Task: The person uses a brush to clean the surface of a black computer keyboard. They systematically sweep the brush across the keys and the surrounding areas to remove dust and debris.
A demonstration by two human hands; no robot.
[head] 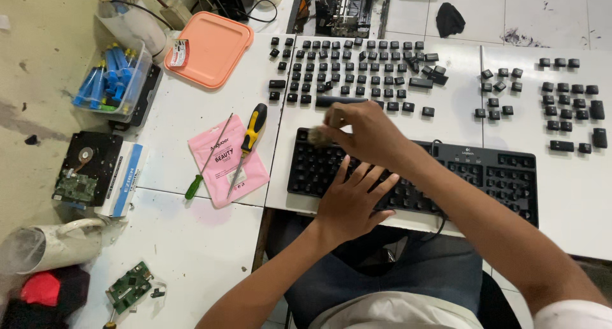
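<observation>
Pinching a small grey-bristled brush (317, 136) in closed right hand (366, 134), tuft pointing left over the stripped black plastic keyboard (497, 176). Pressing open left hand (350, 201) flat just below, steadying it. Lying beyond: loose black keycaps (357, 67).

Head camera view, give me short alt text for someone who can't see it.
Seen from above, a person's left hand presses flat on a black keyboard stripped of its keycaps, while the right hand holds a small brush over it. Loose black keycaps lie in rows on the white table behind.

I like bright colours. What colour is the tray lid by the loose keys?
Peach-orange tray lid, head view.
</observation>
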